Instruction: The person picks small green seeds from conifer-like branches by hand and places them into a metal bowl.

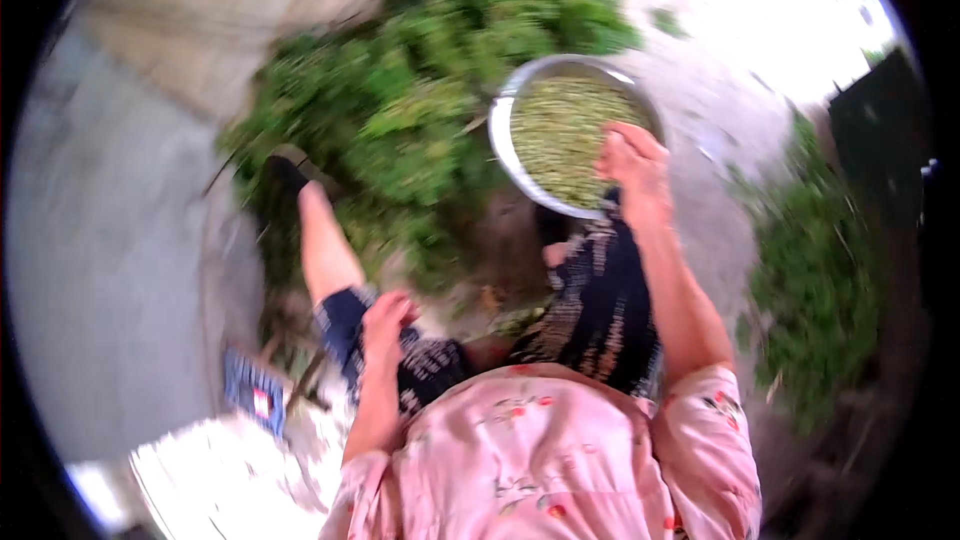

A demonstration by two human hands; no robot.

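Note:
My right hand (637, 168) is closed, its fingers curled in, over the right side of a round silver metal basin (503, 130). Whether anything is inside those fingers is hidden. Small yellow-green pieces, too blurred to name for sure but like short pods, fill much of the basin (565, 130). Near my left thigh, my left hand (388, 318) has its fingers curled together; what they hold, if anything, I cannot make out. A large heap of leafy green plants (420, 90) lies just beyond and to the left of the basin.
More green plants (815, 280) lie on the ground at the right, below a dark object (880, 130). A blue striped item (255, 390) is beside me at lower left, near a white crumpled sheet (210, 475). Grey concrete floor (110, 240) extends on the left.

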